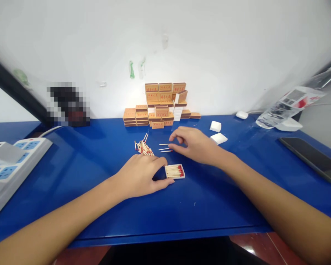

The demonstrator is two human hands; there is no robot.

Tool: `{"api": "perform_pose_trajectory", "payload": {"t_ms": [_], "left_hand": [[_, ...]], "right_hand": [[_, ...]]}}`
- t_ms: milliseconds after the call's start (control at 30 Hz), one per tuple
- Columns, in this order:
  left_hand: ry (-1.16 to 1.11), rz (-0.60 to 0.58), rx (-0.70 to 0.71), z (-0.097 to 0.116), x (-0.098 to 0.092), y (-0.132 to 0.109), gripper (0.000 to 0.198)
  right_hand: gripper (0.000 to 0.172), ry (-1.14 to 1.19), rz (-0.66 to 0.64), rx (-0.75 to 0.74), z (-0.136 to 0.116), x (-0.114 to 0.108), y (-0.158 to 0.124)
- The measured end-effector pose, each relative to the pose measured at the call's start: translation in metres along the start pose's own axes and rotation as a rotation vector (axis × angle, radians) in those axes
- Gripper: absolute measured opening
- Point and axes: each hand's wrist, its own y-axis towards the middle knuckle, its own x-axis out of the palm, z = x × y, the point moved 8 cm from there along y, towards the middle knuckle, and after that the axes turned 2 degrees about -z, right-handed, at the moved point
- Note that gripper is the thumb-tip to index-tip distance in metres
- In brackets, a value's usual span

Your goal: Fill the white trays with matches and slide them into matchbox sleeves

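Note:
My left hand (143, 175) rests on the table with thumb and index finger around a small white matchbox tray (175, 177). Wooden matches (173, 171) lie side by side inside it, red heads to the right. Just beyond, my right hand (194, 143) has curled fingers, thumb and index finger at the right end of a match (163, 144). Two more matches lie parallel below that one; the thumb partly covers one end. A loose heap of matches (145, 147) sits beyond my left hand, its near edge hidden by the fingers.
Stacked matchboxes (160, 96) stand against the wall. On the right are white pieces (218, 138), a white earbud case (242, 115), a leaning clear bottle (281, 110) and a phone (311, 156). A power strip (19, 162) lies at the left.

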Motion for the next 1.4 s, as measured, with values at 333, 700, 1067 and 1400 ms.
{"api": "perform_pose_trajectory", "payload": {"t_ms": [333,700,1067,1400], "left_hand": [[-0.02,0.016,0.014,-0.004,0.002,-0.001,0.042],[-0.013,-0.001,-0.019,-0.007,0.002,-0.001,0.043],[-0.013,0.002,-0.031,-0.009,0.0,0.0,0.045],[-0.046,0.029,-0.046,-0.011,-0.007,0.0,0.053]], "right_hand": [[0.03,-0.158,0.078,0.304,0.136,-0.07,0.02],[0.018,-0.256,0.042,0.385,0.198,-0.064,0.046],[0.046,-0.074,0.113,0.437,0.212,-0.057,0.033],[0.049,-0.082,0.111,0.502,0.199,-0.083,0.011]]}}
